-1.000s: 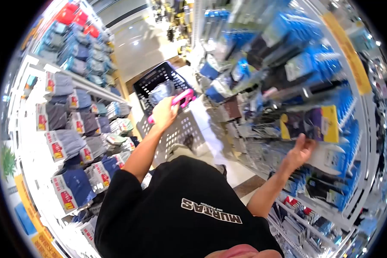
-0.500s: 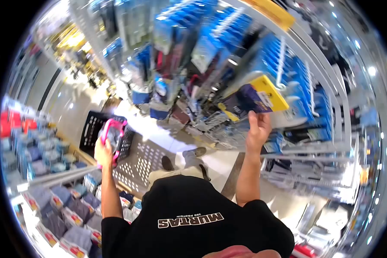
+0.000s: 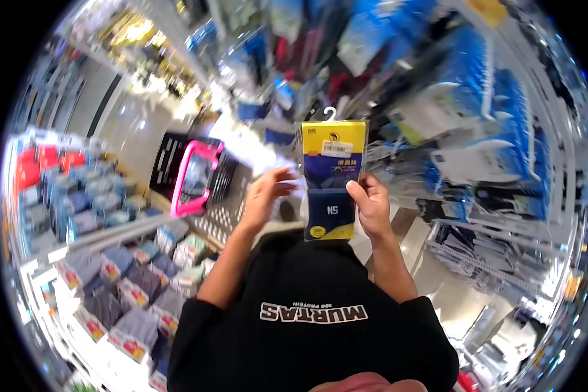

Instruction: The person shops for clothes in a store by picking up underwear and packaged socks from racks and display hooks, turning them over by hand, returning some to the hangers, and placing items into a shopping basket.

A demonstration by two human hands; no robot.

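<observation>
A flat yellow and navy package [image 3: 332,171] with a white hook at its top hangs upright before my chest. My right hand [image 3: 371,201] grips its right edge, thumb across the front. Just left of the package is my left hand [image 3: 266,195], its fingers apart and nothing held; a small gap separates it from the package. A dark shopping basket [image 3: 223,175] with a pink handle [image 3: 188,179] stands lower down to the left, touched by neither hand. Some grey-blue cloth shows through the handle.
Racks of hanging blue-topped packages [image 3: 467,157] fill the right and top, partly blurred. At the lower left a shelf carries rows of folded packaged goods [image 3: 134,287]. A wire tray with packets [image 3: 483,258] is at the lower right.
The package has come from the right-hand rack to the front of my chest and now stands upright. My left hand has let go of the pink handle and moved right.
</observation>
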